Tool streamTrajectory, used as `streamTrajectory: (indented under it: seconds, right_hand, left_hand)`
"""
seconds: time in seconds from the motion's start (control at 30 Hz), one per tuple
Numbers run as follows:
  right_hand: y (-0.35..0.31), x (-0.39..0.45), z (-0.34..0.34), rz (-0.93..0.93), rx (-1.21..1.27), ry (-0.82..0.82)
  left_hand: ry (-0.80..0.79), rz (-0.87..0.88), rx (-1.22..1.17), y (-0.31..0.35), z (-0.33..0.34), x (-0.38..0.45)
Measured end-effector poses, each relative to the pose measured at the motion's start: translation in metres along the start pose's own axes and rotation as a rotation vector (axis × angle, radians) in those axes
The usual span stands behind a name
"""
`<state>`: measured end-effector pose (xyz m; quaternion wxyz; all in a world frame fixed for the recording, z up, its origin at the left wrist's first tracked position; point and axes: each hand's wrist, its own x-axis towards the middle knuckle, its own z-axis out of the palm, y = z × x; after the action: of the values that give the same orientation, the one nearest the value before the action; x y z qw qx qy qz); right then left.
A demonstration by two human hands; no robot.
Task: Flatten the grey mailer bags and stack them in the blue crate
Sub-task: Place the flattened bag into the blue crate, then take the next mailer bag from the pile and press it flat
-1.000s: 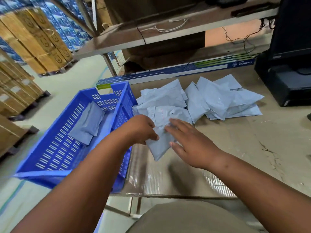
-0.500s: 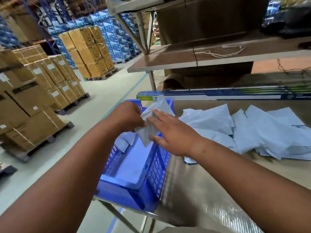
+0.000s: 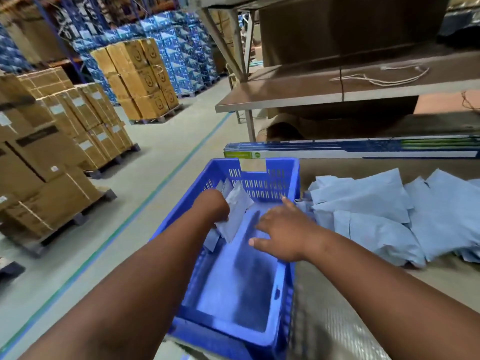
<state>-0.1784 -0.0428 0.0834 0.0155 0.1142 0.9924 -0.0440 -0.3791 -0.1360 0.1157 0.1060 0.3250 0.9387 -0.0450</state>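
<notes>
The blue crate sits at the left end of the table. My left hand is down inside it, gripping a grey mailer bag that lies tilted against the crate's left side. Another grey bag lies under it on the crate floor. My right hand hovers over the crate's right rim with fingers spread, holding nothing. A pile of grey mailer bags lies on the table just right of the crate.
The brown table carries a long blue and green box along its back edge. A metal shelf with a white cord rises behind. Pallets of cardboard boxes stand on the floor at left.
My left hand has lowered the bag from above the crate rim down into the crate. My right hand has let go of the bag and opened. The view has shifted left.
</notes>
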Motion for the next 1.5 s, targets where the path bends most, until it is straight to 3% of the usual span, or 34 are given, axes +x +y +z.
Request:
streamTrajectory:
  seconds: [0.13, 0.37, 0.63, 0.77, 1.07, 1.23, 1.5]
  right_hand:
    - [-0.001, -0.001, 0.006, 0.027, -0.022, 0.012]
    - [-0.003, -0.007, 0.003, 0.055, 0.049, 0.032]
    - [-0.004, -0.009, -0.001, 0.063, 0.114, 0.031]
    - [-0.006, -0.014, -0.004, 0.054, 0.162, 0.070]
    - [0.040, -0.073, -0.007, 0.080, 0.321, 0.238]
    - [0.097, -0.156, -0.008, 0.248, 0.273, 0.205]
    - [0.170, -0.250, 0.055, 0.569, 0.258, 0.053]
  left_hand:
    - [-0.039, -0.032, -0.007, -0.006, 0.009, 0.028]
    - [0.036, -0.090, -0.045, -0.011, 0.033, 0.063]
    - [0.006, -0.065, 0.027, -0.010, 0.035, 0.066]
    - [0.107, -0.054, -0.016, -0.008, 0.025, 0.051]
    - [0.333, 0.392, -0.077, 0.099, -0.019, -0.061]
    - [0.301, 0.624, -0.148, 0.179, -0.009, -0.110]
    - [0.160, 0.807, 0.038, 0.277, 0.080, -0.118]
